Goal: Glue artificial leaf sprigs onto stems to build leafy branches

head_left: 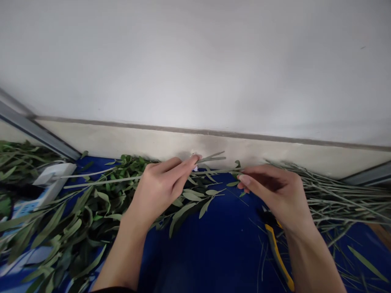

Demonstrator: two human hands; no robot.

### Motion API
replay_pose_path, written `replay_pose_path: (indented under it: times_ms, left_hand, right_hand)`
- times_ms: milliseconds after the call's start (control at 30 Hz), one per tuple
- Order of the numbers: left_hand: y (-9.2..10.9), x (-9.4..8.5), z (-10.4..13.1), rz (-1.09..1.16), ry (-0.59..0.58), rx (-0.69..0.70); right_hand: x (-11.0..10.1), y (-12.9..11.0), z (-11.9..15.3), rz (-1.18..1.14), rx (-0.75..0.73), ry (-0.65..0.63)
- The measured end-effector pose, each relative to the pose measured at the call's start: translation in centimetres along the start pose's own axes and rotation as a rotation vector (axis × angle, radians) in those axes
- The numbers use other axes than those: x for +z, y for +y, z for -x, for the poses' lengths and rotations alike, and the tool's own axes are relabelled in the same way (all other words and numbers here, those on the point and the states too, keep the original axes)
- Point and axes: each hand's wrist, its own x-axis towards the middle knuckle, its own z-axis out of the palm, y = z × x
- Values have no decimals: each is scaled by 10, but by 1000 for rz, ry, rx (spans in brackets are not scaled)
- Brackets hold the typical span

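My left hand [165, 187] is closed in a pinch around thin green stems [215, 156], whose ends stick out to the right past its fingertips. Leaves [191, 196] hang below and right of this hand. Facing it, my right hand [276, 191] pinches a thin leafy stem [218, 171] between thumb and fingers, near the foot of the wall. Small green leaves show beside its fingertips. Yellow-handled pliers or cutters [277, 256] lie on the blue surface [207, 252], partly behind my right wrist.
Leafy branches [82, 228] are heaped at the left, near a white and blue object [49, 187]. Bare stems [345, 195] are piled at the right. A pale wall [195, 73] stands behind, with metal frame pieces [39, 132] at the left. Cut bits lie scattered at the right.
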Motion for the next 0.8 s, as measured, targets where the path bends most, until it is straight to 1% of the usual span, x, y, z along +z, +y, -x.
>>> replay_pose_path:
  times_ms: [67,167,233,300,333,367,467,500,533,600,667,733,800]
  left_hand:
    - [0,1,0,-31,20,22]
    - [-1,1,0,-71,37,4]
    - [-1,0,0,-96,17,-26]
    - [0,-2,0,-105,-27,-57]
    - [0,-3,0,-101,-51,-70]
    - [1,-3,0,-92,-73,-80]
    - [3,-5,0,-69,-124,-79]
    - [5,-5,-1,-65,-139,-72]
    - [6,-5,-1,-62,-155,-70]
    - [9,-5,-2,-45,-189,-74]
    - [11,-5,-3,-11,-212,-101]
    - [12,-8,-4,19,-233,-124]
    - [12,-13,-5,32,-275,-149]
  right_hand:
    - [3,-4,2,105,-31,41]
    - [5,-6,5,223,-176,66]
    - [4,-7,6,295,-279,28]
    - [1,-7,6,311,-320,-47]
    - [0,-7,5,305,-319,-50]
    - [-2,-7,5,300,-307,-19]
    - [-5,-2,1,283,-243,162]
    - [-5,0,-1,276,-217,181]
    - [-6,3,-2,268,-195,166]
    - [-6,9,-5,253,-160,95]
    - [-8,13,-7,242,-134,45]
    - [-11,16,-8,237,-130,27]
    - [-14,19,-10,241,-134,48]
